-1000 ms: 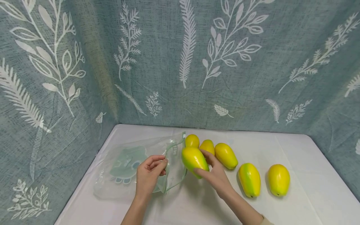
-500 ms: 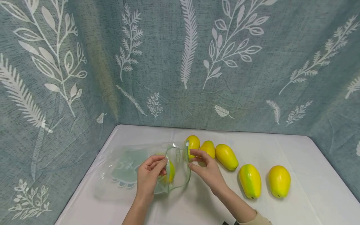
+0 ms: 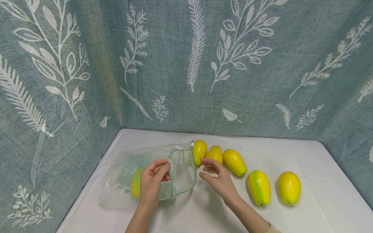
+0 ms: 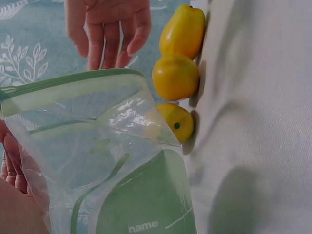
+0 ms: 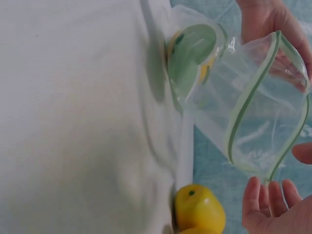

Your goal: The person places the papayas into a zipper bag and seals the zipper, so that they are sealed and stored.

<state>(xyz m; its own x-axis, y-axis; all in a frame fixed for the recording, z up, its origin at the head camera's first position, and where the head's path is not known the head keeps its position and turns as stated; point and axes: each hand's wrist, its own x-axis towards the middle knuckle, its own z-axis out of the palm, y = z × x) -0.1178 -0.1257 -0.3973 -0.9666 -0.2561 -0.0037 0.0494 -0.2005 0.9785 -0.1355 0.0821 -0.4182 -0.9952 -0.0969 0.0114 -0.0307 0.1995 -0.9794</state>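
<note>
My left hand (image 3: 152,183) pinches the near rim of a clear zip-lock bag (image 3: 131,163) with green edging and a green print, seen lying on its side. The bag's mouth gapes toward the right. Inside, a yellow-green papaya-shaped fruit (image 3: 135,185) lies deep in the bag, partly behind the left hand. Just right of the mouth, my right hand (image 3: 220,183) holds nothing; its fingers are spread and bent a little. The right wrist view has these fingers (image 5: 277,199) right at the bag's green rim (image 5: 248,100).
Several similar fruits stay on the white table (image 3: 314,194): one (image 3: 199,152) behind the bag's mouth, one (image 3: 215,154) beside it, another (image 3: 234,162) to its right, and more (image 3: 258,187) toward the right. A leaf-patterned curtain (image 3: 175,64) hangs behind the table.
The right hand had the fruit at the bag's mouth, then let it go inside. The fruit has slid left, deeper into the bag, and the right hand has drawn slightly back from the rim.
</note>
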